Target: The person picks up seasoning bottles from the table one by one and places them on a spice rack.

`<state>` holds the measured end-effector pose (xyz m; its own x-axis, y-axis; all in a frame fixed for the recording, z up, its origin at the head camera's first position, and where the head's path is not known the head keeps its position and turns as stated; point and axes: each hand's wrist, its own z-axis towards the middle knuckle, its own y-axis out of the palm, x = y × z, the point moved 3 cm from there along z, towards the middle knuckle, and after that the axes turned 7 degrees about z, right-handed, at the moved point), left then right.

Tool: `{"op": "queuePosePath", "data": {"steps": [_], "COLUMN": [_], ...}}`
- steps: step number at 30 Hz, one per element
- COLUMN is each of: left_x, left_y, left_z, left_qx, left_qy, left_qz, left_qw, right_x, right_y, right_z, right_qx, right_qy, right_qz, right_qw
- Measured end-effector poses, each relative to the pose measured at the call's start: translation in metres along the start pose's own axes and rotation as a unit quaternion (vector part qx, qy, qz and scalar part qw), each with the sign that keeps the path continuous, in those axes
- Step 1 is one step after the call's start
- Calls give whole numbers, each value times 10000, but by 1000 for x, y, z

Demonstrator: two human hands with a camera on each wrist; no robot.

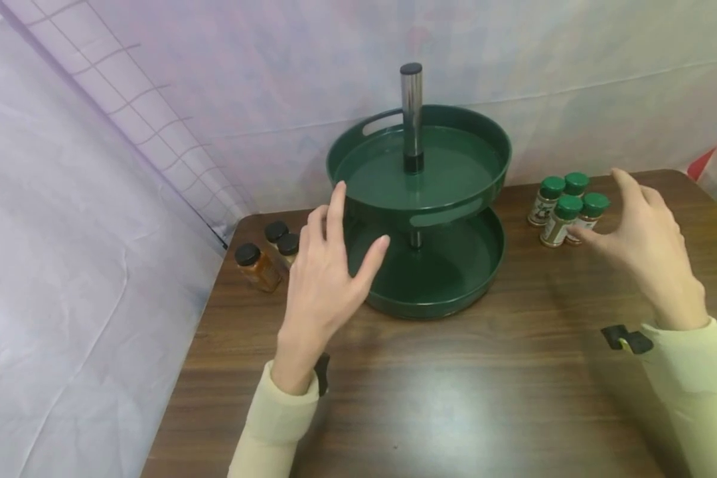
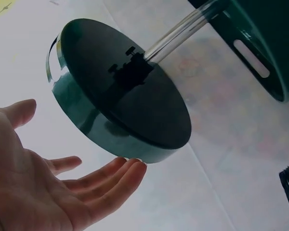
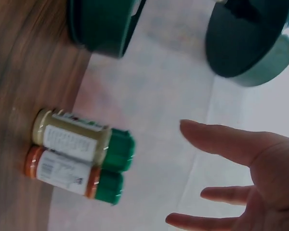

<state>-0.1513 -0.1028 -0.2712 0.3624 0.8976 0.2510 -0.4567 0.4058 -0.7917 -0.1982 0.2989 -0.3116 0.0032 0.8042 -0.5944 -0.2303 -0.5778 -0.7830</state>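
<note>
Wood-grained, the brown table (image 1: pixel 454 372) held four green-capped cylindrical jars (image 1: pixel 554 234) near the right hand (image 1: pixel 654 252), which, like the left hand (image 1: pixel 325 279), had spread, empty fingers, jars probably light, best gripped mid-body

We record a brown wood-grain table (image 1: pixel 490 378), light reflecting off its near part. Behind it we note a pale, faintly mottled backdrop (image 1: pixel 603 86); at left, a creased white sheet (image 1: pixel 66 299); at the right edge, a red patch (image 1: pixel 700 162).
</note>
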Motion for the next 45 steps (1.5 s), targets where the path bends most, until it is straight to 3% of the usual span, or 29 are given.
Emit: {"op": "queuePosePath", "data": {"steps": [13,18,26,37,45], "left_x": [5,4,2,2,2], "left_y": [0,0,3,5,6], "left_z": [19,21,22,24,23], "left_qx": [-444,-552,-324,-346,-389], "left_qy": [-283,-325,-237,-284,-325], "left_qz": [-74,3,120,173,150], "left_qw": [9986,9979,9991,9988,9986], "right_x": [68,82,91,93,87], "right_y": [14,24,29,29,20], "right_z": [42,52,52,51,47], "right_qx": [-915,-1086,-710,-339,-146], "right_qy": [511,417,309,318,589], "right_qz": [472,618,791,665,684], "right_qw": [9934,9913,9939,9967,9958]}}
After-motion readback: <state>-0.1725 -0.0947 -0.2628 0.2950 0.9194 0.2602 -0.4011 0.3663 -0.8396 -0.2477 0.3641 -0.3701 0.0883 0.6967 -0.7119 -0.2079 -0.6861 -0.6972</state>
